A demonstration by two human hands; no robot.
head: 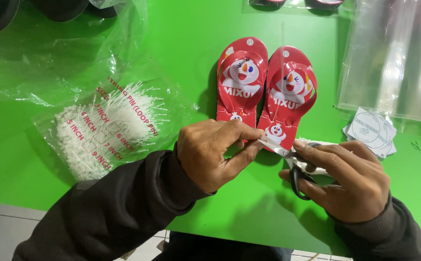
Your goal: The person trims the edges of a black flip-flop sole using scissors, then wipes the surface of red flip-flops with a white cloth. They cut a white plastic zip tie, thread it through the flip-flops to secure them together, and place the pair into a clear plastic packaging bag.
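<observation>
Two small red flip-flops (263, 89) printed with a cartoon snowman lie side by side on a green table (181, 43), toes pointing away from the viewer and heels towards the hands. The left hand (215, 152), in a dark sleeve, rests at the heel ends, its thumb and forefinger pinched together at the heel of the right-hand sandal; what they grip is too small to make out. The right hand (345, 179) holds a pair of black-handled scissors (292, 159), fingers curled through the loops and closed on them, the blade tips meeting just beside the left fingertips. To the left lies a clear bag of white plastic loop pins (106, 128), beneath a larger crumpled clear bag (51, 53). To the right are a stack of clear sleeves (394, 58) and several round white tags (372, 130).
</observation>
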